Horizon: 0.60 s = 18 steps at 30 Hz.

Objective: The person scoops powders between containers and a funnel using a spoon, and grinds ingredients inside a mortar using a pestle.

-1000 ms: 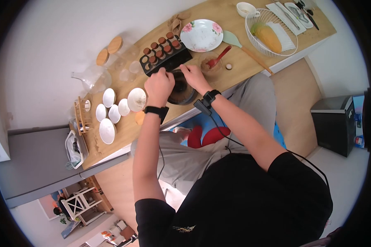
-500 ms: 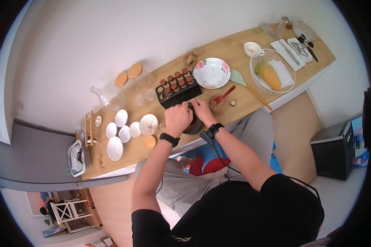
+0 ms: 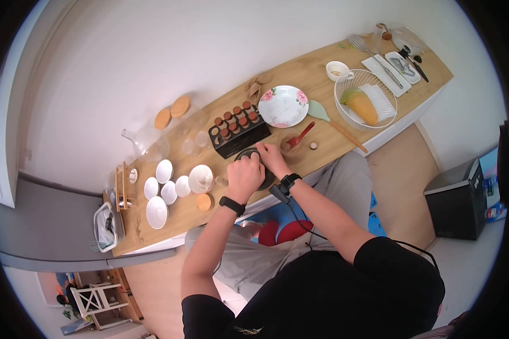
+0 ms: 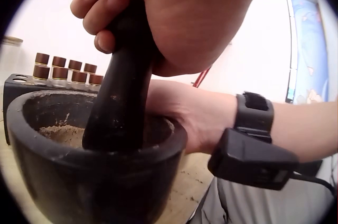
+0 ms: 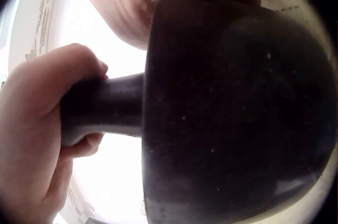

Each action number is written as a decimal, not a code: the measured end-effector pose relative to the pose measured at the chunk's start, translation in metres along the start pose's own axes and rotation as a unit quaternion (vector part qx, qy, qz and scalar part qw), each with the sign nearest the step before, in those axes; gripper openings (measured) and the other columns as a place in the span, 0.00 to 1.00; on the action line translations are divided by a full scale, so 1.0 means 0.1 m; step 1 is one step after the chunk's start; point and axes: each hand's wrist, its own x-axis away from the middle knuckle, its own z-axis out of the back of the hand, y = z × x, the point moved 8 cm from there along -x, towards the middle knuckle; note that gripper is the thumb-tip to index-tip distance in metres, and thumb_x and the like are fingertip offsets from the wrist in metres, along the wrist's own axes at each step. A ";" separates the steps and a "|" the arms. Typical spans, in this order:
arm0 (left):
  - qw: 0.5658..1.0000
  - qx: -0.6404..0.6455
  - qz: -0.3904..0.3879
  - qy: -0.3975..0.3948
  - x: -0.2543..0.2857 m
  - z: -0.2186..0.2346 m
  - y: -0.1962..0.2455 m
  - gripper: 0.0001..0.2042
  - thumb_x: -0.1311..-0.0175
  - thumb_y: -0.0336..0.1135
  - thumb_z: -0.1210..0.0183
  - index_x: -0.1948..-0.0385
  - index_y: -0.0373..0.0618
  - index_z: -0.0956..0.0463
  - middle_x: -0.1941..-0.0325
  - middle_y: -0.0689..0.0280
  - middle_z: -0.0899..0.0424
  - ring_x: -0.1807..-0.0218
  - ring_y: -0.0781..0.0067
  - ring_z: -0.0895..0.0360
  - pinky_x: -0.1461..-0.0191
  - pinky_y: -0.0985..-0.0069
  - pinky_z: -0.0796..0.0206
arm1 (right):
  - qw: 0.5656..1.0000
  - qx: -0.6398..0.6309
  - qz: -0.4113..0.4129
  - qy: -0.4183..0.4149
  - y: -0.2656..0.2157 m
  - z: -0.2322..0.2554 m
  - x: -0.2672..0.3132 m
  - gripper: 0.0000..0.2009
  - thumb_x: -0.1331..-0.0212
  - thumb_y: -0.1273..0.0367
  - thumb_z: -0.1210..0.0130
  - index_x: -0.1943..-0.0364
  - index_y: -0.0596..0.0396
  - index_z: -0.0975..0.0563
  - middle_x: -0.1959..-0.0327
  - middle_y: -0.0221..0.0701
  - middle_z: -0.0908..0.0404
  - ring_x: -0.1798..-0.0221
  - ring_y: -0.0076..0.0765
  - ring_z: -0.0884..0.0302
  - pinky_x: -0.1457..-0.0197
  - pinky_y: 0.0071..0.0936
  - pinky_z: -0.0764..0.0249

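Observation:
My left hand (image 3: 246,176) grips the upper part of a dark pestle (image 4: 119,97), fingers curled round it. The pestle stands tilted in a black stone mortar (image 4: 95,182), with its lower end inside. Brownish powder (image 4: 63,135) lies in the bowl and some clings to its wall. On the mortar's far right side, my right hand (image 3: 272,161) holds the rim; in the right wrist view its palm lies against the mortar, and its fingers are mostly hidden. Just beyond the mortar is a black rack (image 3: 240,140) of small jars with brown lids.
Several white bowls (image 3: 157,212) and an orange round piece (image 3: 204,202) lie left of the mortar. To the right are a glass bowl with a red spatula (image 3: 301,135), a floral plate (image 3: 284,106), a pale green turner (image 3: 318,111) and a wire basket (image 3: 394,101) holding a mango (image 3: 361,107).
The head view has tilted, so the counter sits lower in it. My left hand has shifted toward me over the mortar, showing more of its far rim; my right hand stays at the rim.

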 end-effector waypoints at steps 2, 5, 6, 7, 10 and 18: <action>1.000 0.022 0.005 0.002 -0.15 -0.05 -0.05 0.08 0.44 0.36 0.44 0.79 0.44 0.26 0.83 0.53 0.21 0.80 0.51 0.21 0.76 0.59 0.29 | 1.000 -0.010 0.018 -0.010 0.03 -0.03 -0.03 0.22 0.32 0.58 0.52 0.73 0.69 0.25 0.80 0.49 0.25 0.77 0.37 0.29 0.65 0.39 0.31; 0.997 0.011 0.070 -0.020 -0.32 -0.25 -0.37 0.09 0.43 0.37 0.46 0.78 0.43 0.24 0.81 0.50 0.20 0.78 0.50 0.20 0.74 0.57 0.28 | 1.000 -0.002 0.015 -0.001 -0.03 0.00 0.00 0.22 0.32 0.58 0.52 0.73 0.69 0.25 0.80 0.49 0.25 0.76 0.38 0.28 0.66 0.39 0.32; 0.995 0.017 0.095 -0.023 -0.32 -0.28 -0.48 0.11 0.41 0.38 0.47 0.78 0.43 0.23 0.79 0.48 0.19 0.76 0.47 0.19 0.71 0.54 0.27 | 1.000 0.002 0.015 0.007 -0.02 0.00 -0.01 0.22 0.32 0.58 0.52 0.74 0.69 0.27 0.81 0.49 0.27 0.77 0.39 0.30 0.66 0.40 0.33; 0.995 0.018 0.093 -0.022 -0.30 -0.30 -0.53 0.11 0.41 0.38 0.47 0.78 0.43 0.23 0.79 0.48 0.19 0.76 0.47 0.19 0.71 0.54 0.27 | 1.000 0.002 0.016 0.009 -0.03 0.00 0.00 0.22 0.32 0.58 0.52 0.74 0.69 0.27 0.81 0.49 0.27 0.77 0.39 0.30 0.66 0.40 0.33; 0.992 0.015 0.122 -0.017 -0.08 -0.28 -0.69 0.11 0.40 0.38 0.47 0.77 0.43 0.24 0.81 0.50 0.20 0.78 0.46 0.20 0.73 0.54 0.27 | 1.000 -0.005 0.001 0.001 0.00 0.00 0.00 0.23 0.31 0.58 0.51 0.74 0.68 0.28 0.83 0.36 0.29 0.75 0.23 0.36 0.69 0.34 0.35; 0.999 -0.021 0.027 0.012 0.11 0.05 -0.09 0.07 0.45 0.35 0.44 0.79 0.44 0.27 0.85 0.56 0.22 0.83 0.54 0.23 0.78 0.62 0.29 | 1.000 0.010 0.009 0.010 0.00 0.01 0.00 0.24 0.32 0.56 0.52 0.74 0.69 0.27 0.79 0.50 0.26 0.74 0.45 0.27 0.64 0.41 0.32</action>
